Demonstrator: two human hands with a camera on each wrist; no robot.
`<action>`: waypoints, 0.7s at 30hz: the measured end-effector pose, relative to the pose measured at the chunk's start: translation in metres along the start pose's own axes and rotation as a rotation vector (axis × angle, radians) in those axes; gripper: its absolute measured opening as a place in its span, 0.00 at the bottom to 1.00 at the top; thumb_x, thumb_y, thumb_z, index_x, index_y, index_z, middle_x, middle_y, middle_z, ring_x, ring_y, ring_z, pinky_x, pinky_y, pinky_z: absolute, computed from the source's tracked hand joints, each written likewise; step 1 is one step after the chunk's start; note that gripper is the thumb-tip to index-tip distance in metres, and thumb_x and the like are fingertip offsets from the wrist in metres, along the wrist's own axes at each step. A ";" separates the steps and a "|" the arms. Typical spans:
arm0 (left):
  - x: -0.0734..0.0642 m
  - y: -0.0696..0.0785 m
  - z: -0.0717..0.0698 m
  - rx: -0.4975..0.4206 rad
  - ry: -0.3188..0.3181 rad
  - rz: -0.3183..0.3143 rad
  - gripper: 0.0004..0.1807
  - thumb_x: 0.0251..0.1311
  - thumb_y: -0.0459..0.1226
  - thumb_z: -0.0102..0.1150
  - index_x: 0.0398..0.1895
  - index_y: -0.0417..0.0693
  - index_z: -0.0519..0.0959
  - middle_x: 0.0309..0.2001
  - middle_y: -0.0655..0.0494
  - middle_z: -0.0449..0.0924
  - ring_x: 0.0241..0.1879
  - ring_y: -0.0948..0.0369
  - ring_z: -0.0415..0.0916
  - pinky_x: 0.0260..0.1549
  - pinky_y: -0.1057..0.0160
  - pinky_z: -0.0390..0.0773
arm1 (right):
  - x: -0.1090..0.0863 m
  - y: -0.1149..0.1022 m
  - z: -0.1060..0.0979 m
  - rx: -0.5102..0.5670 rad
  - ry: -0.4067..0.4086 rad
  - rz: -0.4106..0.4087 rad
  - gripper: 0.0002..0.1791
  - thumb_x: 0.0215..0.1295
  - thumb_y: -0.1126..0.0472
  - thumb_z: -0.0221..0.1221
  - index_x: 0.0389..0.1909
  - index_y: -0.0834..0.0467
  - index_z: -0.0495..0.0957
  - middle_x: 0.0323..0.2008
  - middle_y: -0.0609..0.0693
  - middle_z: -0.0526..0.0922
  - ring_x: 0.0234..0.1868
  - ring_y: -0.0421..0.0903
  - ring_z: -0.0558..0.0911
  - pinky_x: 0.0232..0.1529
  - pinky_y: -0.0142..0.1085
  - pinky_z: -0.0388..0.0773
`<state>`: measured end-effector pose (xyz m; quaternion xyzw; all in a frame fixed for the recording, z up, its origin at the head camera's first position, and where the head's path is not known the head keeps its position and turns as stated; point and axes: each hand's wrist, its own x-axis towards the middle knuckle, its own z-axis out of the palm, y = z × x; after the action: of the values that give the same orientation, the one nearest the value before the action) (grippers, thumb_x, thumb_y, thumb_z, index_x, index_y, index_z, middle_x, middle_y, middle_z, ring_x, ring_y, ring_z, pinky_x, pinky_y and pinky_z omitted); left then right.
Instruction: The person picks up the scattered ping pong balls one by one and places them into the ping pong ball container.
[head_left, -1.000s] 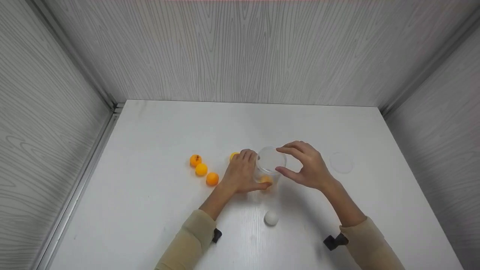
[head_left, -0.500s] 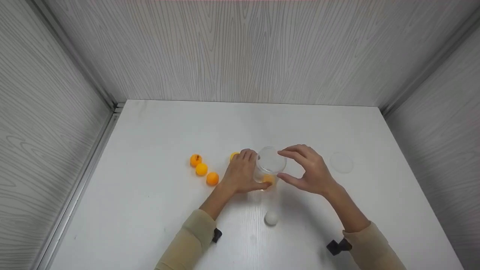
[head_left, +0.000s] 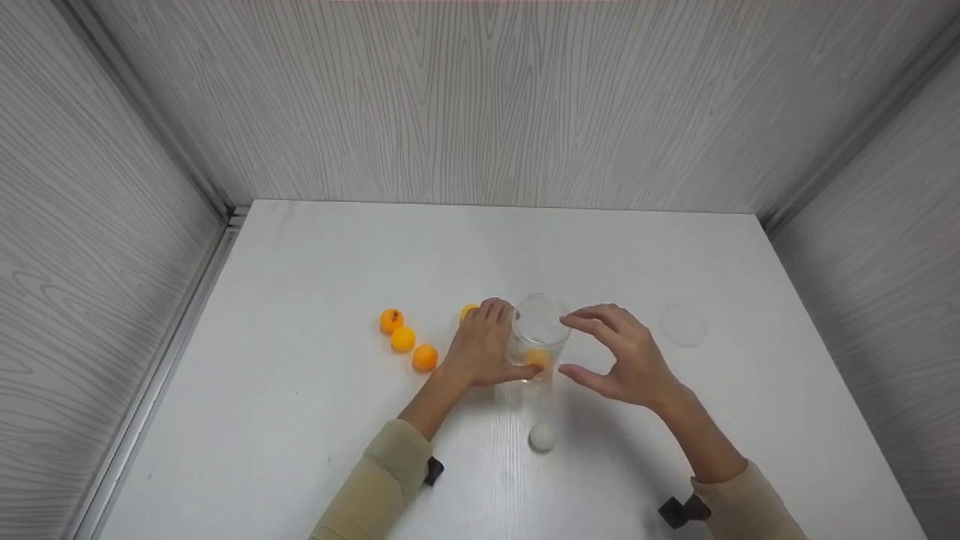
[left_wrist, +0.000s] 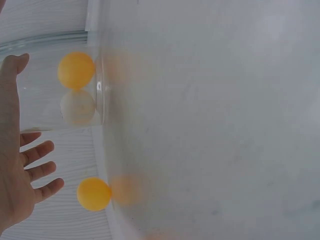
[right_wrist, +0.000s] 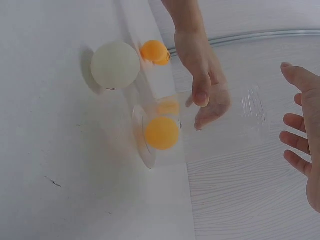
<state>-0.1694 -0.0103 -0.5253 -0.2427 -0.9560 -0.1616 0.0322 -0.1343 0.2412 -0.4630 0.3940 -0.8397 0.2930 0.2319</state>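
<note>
The bench [head_left: 300,435] is bounded at its far edge by a back panel [head_left: 480,105] and at its left side by a grey rail [head_left: 154,367]. Near the middle, a jar [head_left: 540,326] is placed, well apart from these edges, so that much room is left behind it. Between the jar and the right hand [head_left: 626,356], a gap is seen in the right wrist view. The grip of the right hand is wide: thumb and fingers are spread and curved toward the jar, and nothing is held. By the grip of the left hand [head_left: 484,345] the jar is held from its left side, with the thumb laid across the front. Inside the jar, near its base, an orange ball [left_wrist: 76,70] is contained; beside it a white ball [left_wrist: 77,107] is seen through the wall, but it cannot be told surely whether it is inside or behind. To the left of the left hand, three orange balls [head_left: 403,339] are lined up, one of them printed with a dark mark. A yellow ball [head_left: 469,311] is partly covered by this hand, and a pale ball [head_left: 542,437] is situated on the near side of the jar. The jar is formed as a smooth, clear, upright cylinder. To the right of the right hand, a thin transparent disc [head_left: 682,325] is laid flat. The back panel is covered with a grey wood-like grain, and the forearms with beige sleeves [head_left: 382,465].
</note>
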 end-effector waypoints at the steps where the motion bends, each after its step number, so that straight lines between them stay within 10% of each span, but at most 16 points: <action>1: 0.000 0.000 0.000 0.004 -0.001 0.001 0.51 0.53 0.74 0.64 0.67 0.46 0.69 0.63 0.49 0.75 0.68 0.51 0.69 0.71 0.52 0.74 | -0.001 -0.001 0.000 0.000 -0.001 0.004 0.32 0.59 0.46 0.76 0.62 0.53 0.83 0.53 0.53 0.86 0.53 0.51 0.85 0.53 0.45 0.83; 21: 0.001 0.001 -0.001 0.019 -0.031 -0.011 0.51 0.53 0.75 0.60 0.67 0.48 0.69 0.65 0.49 0.74 0.70 0.50 0.69 0.73 0.51 0.73 | -0.022 -0.013 0.008 0.021 0.019 -0.052 0.35 0.53 0.49 0.79 0.63 0.55 0.82 0.54 0.52 0.86 0.52 0.49 0.85 0.59 0.30 0.79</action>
<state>-0.1696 -0.0091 -0.5236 -0.2394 -0.9593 -0.1487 0.0189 -0.1128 0.2405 -0.4788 0.4153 -0.8238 0.2993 0.2434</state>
